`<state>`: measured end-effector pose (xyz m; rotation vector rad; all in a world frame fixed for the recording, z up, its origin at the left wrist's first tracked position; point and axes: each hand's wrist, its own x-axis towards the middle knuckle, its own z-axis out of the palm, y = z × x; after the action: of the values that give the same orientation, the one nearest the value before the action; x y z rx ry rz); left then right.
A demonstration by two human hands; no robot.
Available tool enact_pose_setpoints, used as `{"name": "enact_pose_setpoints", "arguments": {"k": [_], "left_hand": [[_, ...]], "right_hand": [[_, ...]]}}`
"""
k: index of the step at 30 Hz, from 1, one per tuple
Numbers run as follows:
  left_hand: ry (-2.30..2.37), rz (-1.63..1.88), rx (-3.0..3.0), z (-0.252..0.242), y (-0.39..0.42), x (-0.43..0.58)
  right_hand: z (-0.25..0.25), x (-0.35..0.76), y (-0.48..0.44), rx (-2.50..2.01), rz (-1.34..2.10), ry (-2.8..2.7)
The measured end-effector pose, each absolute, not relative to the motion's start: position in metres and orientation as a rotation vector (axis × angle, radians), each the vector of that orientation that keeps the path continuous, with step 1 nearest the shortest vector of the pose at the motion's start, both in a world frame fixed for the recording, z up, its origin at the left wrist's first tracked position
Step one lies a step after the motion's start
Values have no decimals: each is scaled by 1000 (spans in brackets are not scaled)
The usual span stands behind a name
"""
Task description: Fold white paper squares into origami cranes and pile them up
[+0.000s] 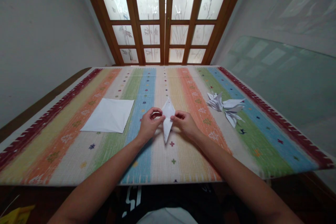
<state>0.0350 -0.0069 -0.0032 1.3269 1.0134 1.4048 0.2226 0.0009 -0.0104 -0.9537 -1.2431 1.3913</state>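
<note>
- Centrally, a folded white paper [168,120] stands at the hub of the clock, a slim diamond with one tip toward 12 and the other toward 6; whether its lower tip touches the cloth, I cannot tell.
- The left hand [150,122] is at its 9 o'clock, thumb and fingers pinched narrow on that edge of the paper, the forefinger curled.
- The right hand [187,122] is at its 3 o'clock, likewise in a narrow pinch, thumb and forefinger holding the opposite edge near the diamond's widest part.
- Farther out at 9 o'clock, well apart from the left hand, a white square sheet [109,116] lies flat; I cannot tell if it is one layer or several.
- Between 2 and 3 o'clock, well apart from the right hand, folded paper pieces [233,106] lie close together, their pointed flaps spread.
- Underneath everything is a striped tablecloth [141,161] in blue, green, orange, yellow and cream, with dark red borders at its 9 and 3 o'clock sides.
- Beyond the table at 12 o'clock are wooden doors [163,35] with patterned panes.
- At 8 o'clock, low in the corner, a yellow object [17,215] shows partly.
</note>
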Motion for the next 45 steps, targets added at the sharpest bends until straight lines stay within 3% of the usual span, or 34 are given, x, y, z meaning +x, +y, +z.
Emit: {"name": "enact_pose_setpoints", "arguments": {"k": [21, 28, 34, 45], "left_hand": [[1122, 1412, 1670, -9, -11, 32], [1192, 1414, 1808, -5, -10, 31], [1187, 1332, 1827, -3, -10, 28], [1049, 1283, 1742, -3, -12, 20]], "right_hand": [[-11, 221, -2, -911, 1525, -1210], [-9, 220, -3, -885, 1342, -1195], [-7, 227, -2, -898, 1094, -1548], [-2, 239, -2, -798, 1191, -1660]]}}
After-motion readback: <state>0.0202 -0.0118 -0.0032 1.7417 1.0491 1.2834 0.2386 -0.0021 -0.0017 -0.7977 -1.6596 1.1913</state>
